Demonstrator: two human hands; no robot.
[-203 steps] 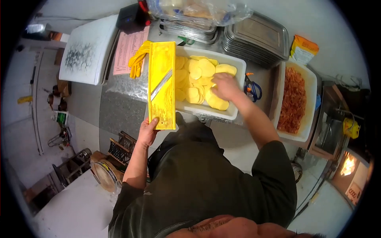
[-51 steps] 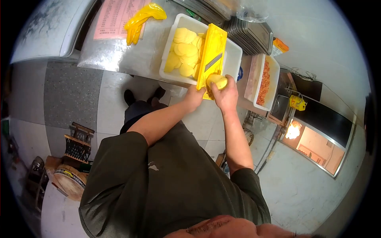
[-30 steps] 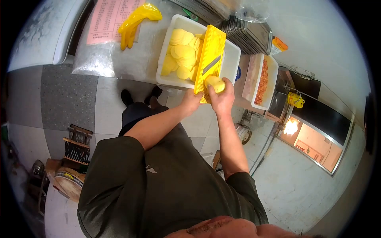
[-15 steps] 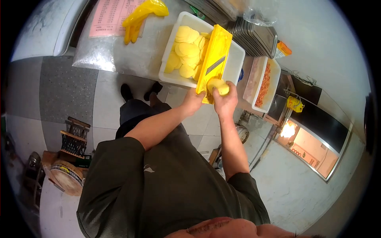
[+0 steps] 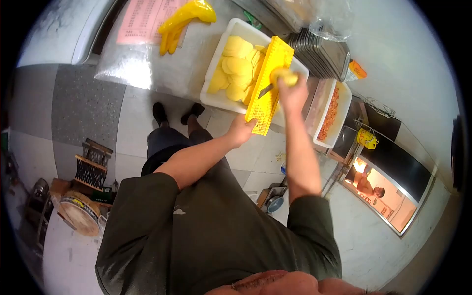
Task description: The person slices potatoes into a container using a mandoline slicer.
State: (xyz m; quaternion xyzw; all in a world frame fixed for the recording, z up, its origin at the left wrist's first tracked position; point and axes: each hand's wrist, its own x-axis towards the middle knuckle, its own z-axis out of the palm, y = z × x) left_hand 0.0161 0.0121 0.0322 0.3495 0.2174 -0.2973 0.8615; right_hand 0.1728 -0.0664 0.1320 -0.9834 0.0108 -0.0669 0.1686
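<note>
A yellow mandoline slicer (image 5: 264,105) lies slanted across a white tub (image 5: 210,78). My left hand (image 5: 241,132) is closed around its near end, thumb on top. My right hand (image 5: 294,96) grips a peeled yellow potato (image 5: 286,77), slightly blurred, against the slicer's face past the slanted blade (image 5: 265,91). Round pale-yellow potato slices (image 5: 240,66) are heaped inside the tub, on the left side of the slicer.
Left of the tub, yellow rubber gloves (image 5: 184,22) rest beside a pink printed sheet (image 5: 142,22) on the table. Stacked dark trays (image 5: 322,54) stand behind. At right is a white container (image 5: 344,110) of reddish chopped food. Another person (image 5: 371,187) shows through a wall opening.
My right hand has pushed the potato away from me along the slicer, from its near end to beyond the blade. My left hand keeps its hold. A person has appeared in the wall opening.
</note>
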